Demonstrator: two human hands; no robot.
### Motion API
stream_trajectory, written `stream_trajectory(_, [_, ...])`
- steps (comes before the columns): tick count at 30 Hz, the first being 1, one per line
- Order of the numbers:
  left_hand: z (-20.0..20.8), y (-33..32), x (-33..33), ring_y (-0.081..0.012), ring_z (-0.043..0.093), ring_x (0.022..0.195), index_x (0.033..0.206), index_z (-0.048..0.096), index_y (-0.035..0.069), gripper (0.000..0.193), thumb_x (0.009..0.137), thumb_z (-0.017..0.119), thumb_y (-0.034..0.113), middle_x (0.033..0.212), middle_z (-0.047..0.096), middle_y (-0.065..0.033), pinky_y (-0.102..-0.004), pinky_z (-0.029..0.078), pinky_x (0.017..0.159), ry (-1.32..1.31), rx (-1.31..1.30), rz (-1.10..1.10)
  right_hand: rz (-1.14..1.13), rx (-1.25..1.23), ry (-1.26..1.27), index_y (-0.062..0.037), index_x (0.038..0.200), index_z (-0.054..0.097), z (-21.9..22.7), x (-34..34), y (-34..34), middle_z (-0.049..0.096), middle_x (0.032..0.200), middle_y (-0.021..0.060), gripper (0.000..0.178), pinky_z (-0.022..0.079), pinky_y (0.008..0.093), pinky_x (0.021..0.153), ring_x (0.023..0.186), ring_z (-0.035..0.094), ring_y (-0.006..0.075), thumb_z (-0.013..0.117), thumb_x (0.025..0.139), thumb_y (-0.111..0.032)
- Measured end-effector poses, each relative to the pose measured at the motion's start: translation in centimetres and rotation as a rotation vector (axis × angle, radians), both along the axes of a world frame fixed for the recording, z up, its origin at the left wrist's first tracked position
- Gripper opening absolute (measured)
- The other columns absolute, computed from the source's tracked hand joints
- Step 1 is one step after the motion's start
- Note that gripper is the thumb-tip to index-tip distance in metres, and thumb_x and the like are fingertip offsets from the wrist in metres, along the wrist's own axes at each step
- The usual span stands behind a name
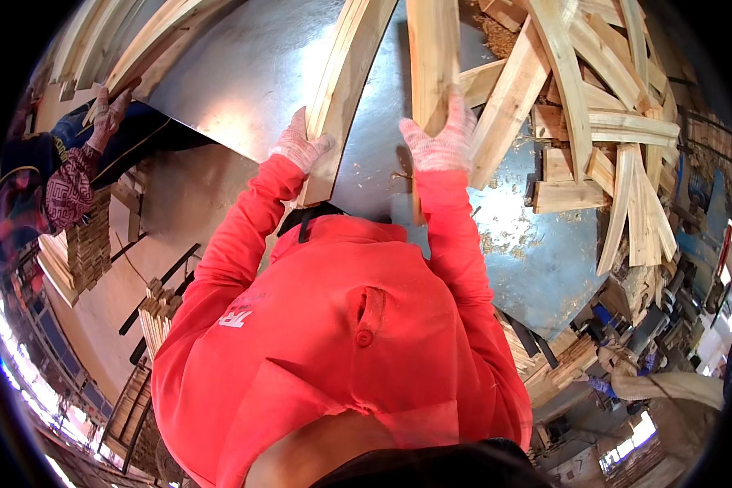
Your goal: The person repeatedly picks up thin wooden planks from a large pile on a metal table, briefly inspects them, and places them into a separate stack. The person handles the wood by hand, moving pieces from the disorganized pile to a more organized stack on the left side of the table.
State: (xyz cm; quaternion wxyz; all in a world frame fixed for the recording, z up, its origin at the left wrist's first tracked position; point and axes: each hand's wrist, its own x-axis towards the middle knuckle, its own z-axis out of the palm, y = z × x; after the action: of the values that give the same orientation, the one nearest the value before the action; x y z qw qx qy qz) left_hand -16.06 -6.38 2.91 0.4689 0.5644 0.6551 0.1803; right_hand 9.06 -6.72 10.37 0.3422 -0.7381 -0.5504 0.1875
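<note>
Both of my hands wear pale, reddish-stained work gloves. My left hand [301,148] grips the near end of a few long wooden boards [343,102] lying together, its thumb over their top. With thumb on one side and fingers on the other, my right hand [442,140] holds another long wooden board [433,57]. The boards run away from me over a grey metal tabletop [256,77], with a gap between them. Their far ends are outside the view.
A loose heap of wooden offcuts [581,122] covers the table's right side, with sawdust [504,236] scattered nearby. At the left, another person's gloved hand [107,118] is near long boards [150,41]. Stacked slats [89,236] stand lower left; a ribbed hose [675,386] lies lower right.
</note>
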Motion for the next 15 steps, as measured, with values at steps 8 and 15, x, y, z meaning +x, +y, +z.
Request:
stream_trajectory(8, [5.4,0.7,4.1,-0.0353,0.059,0.112,0.149,0.012,0.002,0.105,0.074,0.075,0.041,0.125,0.056,-0.0256,-0.0365,0.048,0.093,0.211,-0.220,-0.036,0.275,-0.388,0.547,0.0022,0.135,0.047,-5.9,-3.8,3.3,0.056,0.128,0.0234,0.082,0.038,0.0387,0.106,0.121,0.052,0.0356,0.068,0.077,-0.052])
stream_trajectory(15, [4.0,0.7,4.3,-0.0375,0.062,0.106,0.150,0.007,0.003,0.106,0.075,0.071,0.043,0.121,0.057,-0.0288,-0.0390,0.049,0.090,0.248,-0.119,-0.045,-0.436,-0.476,-0.341,-0.0051,0.150,0.015,-2.4,8.9,5.2,0.027,0.147,0.0270,0.101,0.033,0.0436,0.110,0.129,0.041,0.0398,0.076,0.074,-0.032])
